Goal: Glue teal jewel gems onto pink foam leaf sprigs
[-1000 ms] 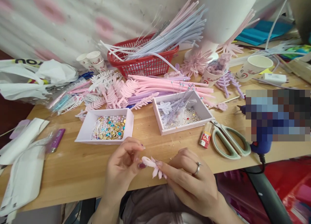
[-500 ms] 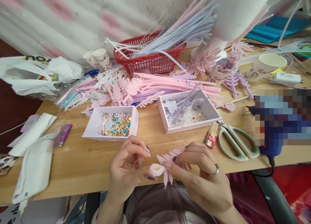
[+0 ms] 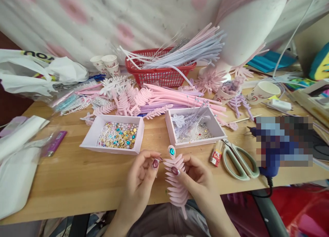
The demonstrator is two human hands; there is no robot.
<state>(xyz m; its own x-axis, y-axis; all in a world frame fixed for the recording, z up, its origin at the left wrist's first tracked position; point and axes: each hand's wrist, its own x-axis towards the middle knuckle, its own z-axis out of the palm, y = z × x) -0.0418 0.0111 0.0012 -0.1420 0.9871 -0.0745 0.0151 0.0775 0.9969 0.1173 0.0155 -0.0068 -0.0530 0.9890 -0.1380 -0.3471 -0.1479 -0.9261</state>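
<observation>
My right hand [image 3: 196, 177] grips a pink pipe-cleaner feather [image 3: 177, 187], its thumb pressed on the front near the top and its fingers behind. The feather stands roughly upright with its stem pointing down. At its top is a small loop with a blue gem [image 3: 172, 151] in a pale border. Just left of the upper barbs is my left hand [image 3: 144, 178], fingers curled and thumb close to the forefinger. Whether anything is pinched there is too small to tell. Beyond the hands stands a white box [image 3: 86, 140] of gold, blue and pearl beads.
A second white box [image 3: 197, 141] holds pins and beads. On the right lie scissors [image 3: 240, 161], a small red-labelled container [image 3: 216, 154] and a blue glue gun [image 3: 268, 170], partly blurred. Behind are pink pipe cleaners [image 3: 177, 97], a red basket [image 3: 159, 77] and paper cups [image 3: 263, 91].
The feather has turned from lying sideways to upright, and its loop now shows the blue gem instead of a gold backing. My right hand has shifted its grip; the view has tilted up.
</observation>
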